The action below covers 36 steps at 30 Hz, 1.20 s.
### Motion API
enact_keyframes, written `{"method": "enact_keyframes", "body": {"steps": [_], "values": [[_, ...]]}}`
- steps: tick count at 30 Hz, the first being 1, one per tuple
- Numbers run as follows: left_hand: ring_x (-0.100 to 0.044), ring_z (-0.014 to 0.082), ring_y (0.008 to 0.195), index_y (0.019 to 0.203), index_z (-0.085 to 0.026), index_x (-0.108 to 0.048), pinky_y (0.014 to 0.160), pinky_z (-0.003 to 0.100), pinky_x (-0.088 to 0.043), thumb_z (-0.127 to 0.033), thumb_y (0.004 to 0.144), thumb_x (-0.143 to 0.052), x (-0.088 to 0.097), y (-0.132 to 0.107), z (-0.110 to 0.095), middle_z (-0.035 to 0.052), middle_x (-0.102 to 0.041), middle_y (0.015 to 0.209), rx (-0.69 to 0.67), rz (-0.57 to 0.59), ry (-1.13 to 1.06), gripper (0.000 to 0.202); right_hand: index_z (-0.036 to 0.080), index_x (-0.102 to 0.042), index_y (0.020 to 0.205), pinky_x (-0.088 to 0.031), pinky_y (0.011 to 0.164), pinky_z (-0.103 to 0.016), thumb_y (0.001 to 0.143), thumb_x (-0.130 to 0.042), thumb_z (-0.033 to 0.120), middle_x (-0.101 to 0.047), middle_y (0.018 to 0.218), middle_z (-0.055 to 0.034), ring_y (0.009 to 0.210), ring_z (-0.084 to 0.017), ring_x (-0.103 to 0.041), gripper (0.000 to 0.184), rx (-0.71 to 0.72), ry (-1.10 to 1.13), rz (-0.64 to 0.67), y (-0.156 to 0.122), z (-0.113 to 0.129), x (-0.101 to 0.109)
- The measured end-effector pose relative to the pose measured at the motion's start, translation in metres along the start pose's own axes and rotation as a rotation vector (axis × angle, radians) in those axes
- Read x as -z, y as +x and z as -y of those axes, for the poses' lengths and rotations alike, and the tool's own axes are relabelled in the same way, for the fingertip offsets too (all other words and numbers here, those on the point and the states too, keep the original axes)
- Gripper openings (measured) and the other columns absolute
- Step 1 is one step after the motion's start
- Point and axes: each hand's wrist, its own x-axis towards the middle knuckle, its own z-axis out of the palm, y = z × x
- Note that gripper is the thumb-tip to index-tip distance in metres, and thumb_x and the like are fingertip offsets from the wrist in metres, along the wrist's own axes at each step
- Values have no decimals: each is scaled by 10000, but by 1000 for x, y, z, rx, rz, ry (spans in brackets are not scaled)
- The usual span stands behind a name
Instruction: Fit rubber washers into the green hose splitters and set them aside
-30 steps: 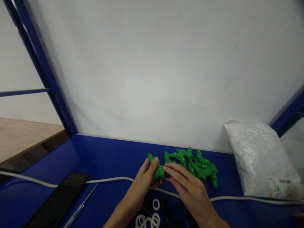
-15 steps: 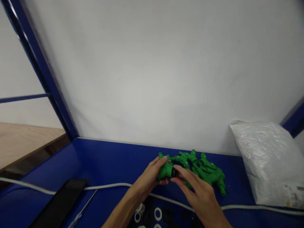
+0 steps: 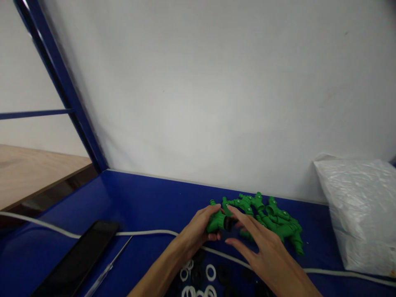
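The left hand grips a green fitting over the worktop, its dark end facing right. The right hand has a wide grip (thumb and fingers parted) just beside it.

Bag right of fittings

A blue table carries a black slab and a thin tool at left, white rings at near middle, green fittings farther right, a plastic bag rightmost, and a white cable stretching across.
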Motion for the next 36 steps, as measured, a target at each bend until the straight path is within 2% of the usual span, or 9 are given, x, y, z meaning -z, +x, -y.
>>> {"method": "enact_keyframes", "body": {"steps": [2,5,11,16,20,26,31,34,36], "values": [[-532,82,514,957,-138,-623,462,200,-292,-579,801,-673,2,-1,-3,-5,-597,715,-23,-2,15,470,278,-455,1483,-632,905,-374,1062,-441,344,-712,1272,-94,1095,-229,-735,426,39,-30,60,6,0,4],[-542,81,506,978,-141,-611,454,192,-288,-578,817,-656,4,-1,-5,1,-614,722,-81,-10,31,467,237,-540,1384,-633,900,-361,1066,-392,235,-732,1235,-94,1084,-219,-741,351,80,-2,98,11,0,0],[-532,89,466,962,-138,-605,418,183,-277,-583,795,-647,8,0,-5,1,-597,655,-101,-47,84,477,222,-658,1181,-659,806,-404,1037,-499,404,-786,1059,-104,939,-276,-779,282,-54,-20,-11,2,-2,-26],[-537,82,467,986,-128,-622,410,175,-279,-580,829,-620,9,1,-2,3,-597,677,-103,-59,104,478,253,-550,1363,-634,873,-365,1011,-556,344,-740,1201,-97,1014,-243,-756,364,-101,89,-43,-3,-4,-30],[-528,85,453,987,-139,-615,401,179,-267,-580,835,-618,9,4,1,-3,-593,651,-99,-68,130,467,285,-560,1293,-626,862,-341,1040,-480,255,-750,1142,-62,1004,-217,-755,267,-108,137,-12,-7,-5,-32],[-525,95,467,972,-139,-624,409,191,-301,-599,823,-623,5,-1,-2,1,-598,635,-94,-67,175,484,250,-601,1185,-631,852,-395,1014,-554,370,-756,1084,-75,960,-249,-758,214,-193,111,6,-9,3,-28],[-504,89,458,952,-132,-631,403,195,-295,-609,795,-649,2,-4,-5,0,-595,633,-111,-65,171,503,262,-521,1378,-633,861,-396,1015,-550,333,-739,1131,-83,976,-241,-750,371,-131,93,-1,-4,6,-22],[-511,94,449,968,-134,-627,397,192,-288,-611,817,-627,4,-1,-4,-2,-593,616,-114,-42,174,500,271,-551,1332,-632,864,-370,1034,-477,239,-741,1134,-74,986,-222,-752,309,-80,124,-5,-6,5,-25],[-519,98,445,980,-134,-632,394,193,-293,-613,826,-615,6,1,-2,-4,-592,613,-108,-42,191,503,260,-575,1287,-637,861,-368,1032,-495,259,-754,1117,-73,965,-226,-761,267,-90,114,-15,-8,4,-27]]}}
